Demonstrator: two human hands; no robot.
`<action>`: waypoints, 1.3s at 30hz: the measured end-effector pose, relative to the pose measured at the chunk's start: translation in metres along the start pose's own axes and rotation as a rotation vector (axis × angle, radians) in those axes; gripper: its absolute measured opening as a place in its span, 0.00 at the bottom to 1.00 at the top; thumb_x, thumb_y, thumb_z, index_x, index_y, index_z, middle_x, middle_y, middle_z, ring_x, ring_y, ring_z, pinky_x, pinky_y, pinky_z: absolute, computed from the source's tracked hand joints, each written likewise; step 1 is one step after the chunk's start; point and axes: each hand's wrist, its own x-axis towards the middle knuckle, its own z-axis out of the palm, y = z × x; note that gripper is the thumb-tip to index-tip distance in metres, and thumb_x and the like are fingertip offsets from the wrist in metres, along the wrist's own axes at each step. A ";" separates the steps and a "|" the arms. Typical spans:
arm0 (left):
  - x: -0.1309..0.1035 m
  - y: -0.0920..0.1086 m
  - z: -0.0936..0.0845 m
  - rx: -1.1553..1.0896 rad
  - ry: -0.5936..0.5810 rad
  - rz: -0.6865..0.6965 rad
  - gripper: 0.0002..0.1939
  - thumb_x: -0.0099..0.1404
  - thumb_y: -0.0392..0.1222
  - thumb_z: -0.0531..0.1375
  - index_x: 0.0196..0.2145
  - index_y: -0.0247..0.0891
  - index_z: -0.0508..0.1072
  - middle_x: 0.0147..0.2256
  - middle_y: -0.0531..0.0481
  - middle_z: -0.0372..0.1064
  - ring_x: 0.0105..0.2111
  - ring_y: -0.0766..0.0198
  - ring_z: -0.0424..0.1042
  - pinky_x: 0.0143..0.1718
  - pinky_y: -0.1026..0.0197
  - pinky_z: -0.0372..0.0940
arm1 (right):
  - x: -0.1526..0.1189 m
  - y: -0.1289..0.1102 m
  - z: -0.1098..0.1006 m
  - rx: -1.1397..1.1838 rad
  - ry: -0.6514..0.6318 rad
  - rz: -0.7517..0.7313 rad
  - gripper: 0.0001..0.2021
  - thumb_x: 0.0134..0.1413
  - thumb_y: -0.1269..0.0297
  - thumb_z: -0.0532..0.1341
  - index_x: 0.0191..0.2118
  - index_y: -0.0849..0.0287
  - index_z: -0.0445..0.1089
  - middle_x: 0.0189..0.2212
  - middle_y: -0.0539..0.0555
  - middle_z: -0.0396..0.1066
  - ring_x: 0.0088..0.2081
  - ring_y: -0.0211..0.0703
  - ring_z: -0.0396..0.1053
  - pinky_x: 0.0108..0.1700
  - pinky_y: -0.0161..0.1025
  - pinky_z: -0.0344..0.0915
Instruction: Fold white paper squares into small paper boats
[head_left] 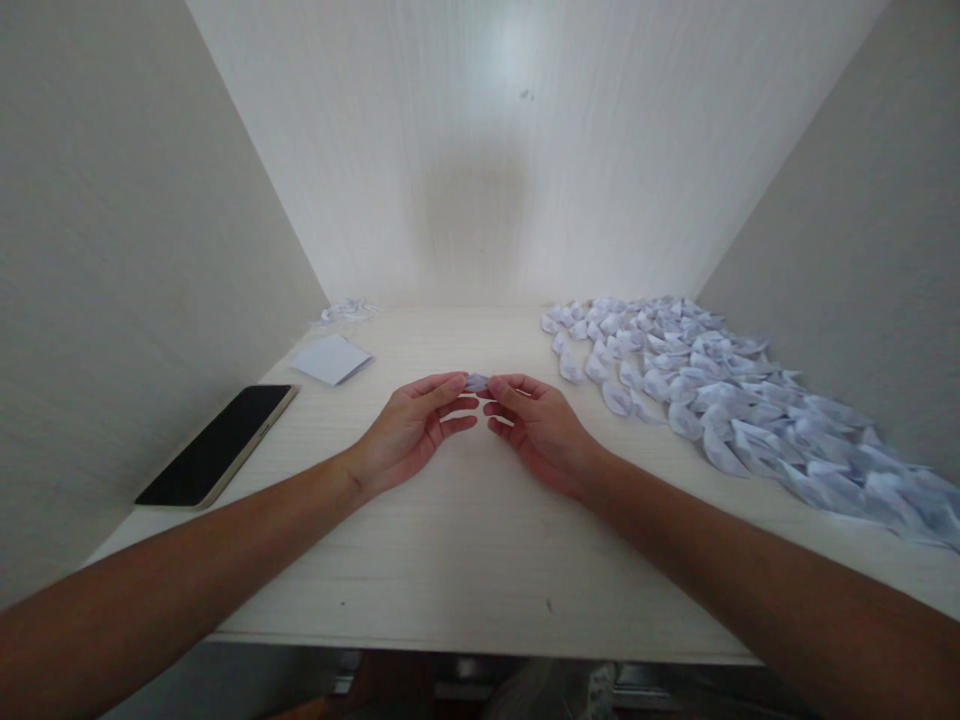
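Note:
A small folded white paper piece [476,382] is held above the middle of the white table [465,560]. My left hand [416,425] pinches its left end between thumb and index finger, the other fingers loosely curled. At the right end, the thumb and index finger of my right hand [536,425] grip it too. The fingertips cover both ends of the paper. On the right of the table lies a large heap of folded white paper pieces [675,360]. Flat white paper squares [332,358] rest in a stack at the left.
A phone [219,445] with a dark screen lies at the table's left edge. Small white scraps [349,311] sit in the back left corner. A white back wall [450,150] and grey side panels enclose the table.

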 end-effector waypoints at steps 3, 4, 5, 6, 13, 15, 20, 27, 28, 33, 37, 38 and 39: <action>0.001 -0.001 -0.002 -0.019 -0.049 -0.036 0.08 0.62 0.35 0.69 0.40 0.33 0.81 0.37 0.46 0.80 0.34 0.66 0.79 0.35 0.68 0.76 | -0.001 -0.001 -0.002 -0.002 -0.021 0.010 0.17 0.39 0.56 0.78 0.30 0.59 0.74 0.32 0.49 0.75 0.31 0.33 0.67 0.38 0.37 0.65; 0.001 -0.001 -0.003 -0.026 -0.060 -0.040 0.08 0.62 0.34 0.69 0.41 0.33 0.81 0.37 0.45 0.80 0.34 0.66 0.79 0.35 0.68 0.76 | -0.001 -0.002 -0.002 0.000 -0.026 0.015 0.17 0.39 0.56 0.78 0.30 0.59 0.74 0.32 0.49 0.75 0.31 0.33 0.67 0.38 0.36 0.65; 0.001 -0.001 -0.003 -0.032 -0.067 -0.043 0.08 0.63 0.34 0.69 0.41 0.33 0.81 0.38 0.45 0.80 0.35 0.65 0.80 0.35 0.68 0.76 | -0.001 -0.002 -0.003 0.004 -0.031 0.023 0.17 0.38 0.56 0.78 0.30 0.59 0.74 0.31 0.49 0.75 0.31 0.33 0.67 0.38 0.36 0.65; 0.001 0.000 -0.003 -0.036 -0.072 -0.046 0.08 0.63 0.33 0.68 0.41 0.32 0.81 0.38 0.44 0.81 0.36 0.64 0.80 0.36 0.67 0.76 | -0.001 -0.003 -0.004 0.008 -0.037 0.033 0.17 0.38 0.57 0.78 0.31 0.59 0.74 0.31 0.49 0.75 0.31 0.33 0.67 0.37 0.36 0.65; 0.000 0.005 -0.010 -0.051 -0.098 -0.069 0.07 0.62 0.30 0.68 0.40 0.30 0.82 0.38 0.42 0.82 0.35 0.64 0.81 0.40 0.67 0.77 | -0.001 -0.008 -0.008 0.001 -0.110 0.114 0.15 0.40 0.61 0.78 0.32 0.58 0.76 0.31 0.47 0.74 0.33 0.33 0.70 0.38 0.34 0.65; 0.000 0.006 -0.012 -0.047 -0.117 -0.078 0.07 0.62 0.31 0.68 0.40 0.30 0.82 0.39 0.41 0.82 0.35 0.64 0.81 0.41 0.66 0.77 | -0.002 -0.010 -0.009 -0.004 -0.124 0.140 0.13 0.42 0.62 0.78 0.33 0.58 0.77 0.32 0.48 0.75 0.33 0.33 0.70 0.38 0.34 0.65; 0.000 0.008 -0.016 -0.060 -0.163 -0.081 0.09 0.61 0.28 0.68 0.40 0.31 0.82 0.39 0.41 0.82 0.37 0.62 0.81 0.44 0.63 0.77 | -0.002 -0.012 -0.010 -0.005 -0.142 0.160 0.11 0.45 0.63 0.76 0.33 0.58 0.77 0.33 0.48 0.76 0.34 0.34 0.70 0.39 0.34 0.65; 0.004 0.005 -0.023 -0.033 -0.190 -0.091 0.11 0.58 0.27 0.70 0.40 0.33 0.82 0.38 0.41 0.82 0.38 0.58 0.82 0.40 0.59 0.79 | -0.002 -0.012 -0.013 -0.059 -0.213 0.213 0.14 0.45 0.60 0.77 0.33 0.61 0.76 0.32 0.50 0.75 0.32 0.33 0.69 0.36 0.34 0.64; 0.005 0.005 -0.024 -0.029 -0.184 -0.101 0.12 0.57 0.26 0.70 0.40 0.33 0.82 0.38 0.42 0.82 0.37 0.59 0.82 0.40 0.60 0.79 | -0.002 -0.013 -0.013 -0.071 -0.223 0.217 0.14 0.45 0.60 0.77 0.33 0.61 0.76 0.32 0.50 0.75 0.32 0.33 0.69 0.35 0.34 0.63; 0.006 0.005 -0.023 0.011 -0.168 -0.144 0.14 0.54 0.25 0.71 0.40 0.31 0.83 0.37 0.43 0.82 0.34 0.61 0.81 0.38 0.62 0.79 | -0.003 -0.015 -0.014 -0.138 -0.249 0.247 0.15 0.42 0.61 0.78 0.32 0.61 0.75 0.28 0.48 0.74 0.29 0.32 0.69 0.32 0.32 0.62; 0.006 0.007 -0.023 0.061 -0.177 -0.171 0.12 0.53 0.28 0.74 0.37 0.30 0.83 0.34 0.42 0.82 0.33 0.61 0.81 0.37 0.63 0.78 | -0.002 -0.017 -0.016 -0.179 -0.273 0.268 0.15 0.41 0.63 0.78 0.34 0.61 0.77 0.30 0.49 0.75 0.30 0.33 0.72 0.32 0.31 0.64; 0.006 0.008 -0.023 0.075 -0.190 -0.183 0.12 0.52 0.29 0.74 0.36 0.30 0.82 0.34 0.42 0.82 0.32 0.61 0.81 0.37 0.63 0.78 | -0.002 -0.017 -0.017 -0.185 -0.279 0.272 0.15 0.40 0.63 0.78 0.35 0.61 0.77 0.31 0.50 0.76 0.31 0.33 0.73 0.32 0.31 0.65; 0.006 0.009 -0.023 0.089 -0.206 -0.198 0.12 0.52 0.30 0.75 0.36 0.30 0.82 0.34 0.42 0.81 0.32 0.61 0.81 0.36 0.63 0.78 | -0.002 -0.017 -0.017 -0.188 -0.282 0.275 0.15 0.40 0.64 0.78 0.35 0.62 0.77 0.31 0.50 0.76 0.31 0.33 0.73 0.32 0.31 0.65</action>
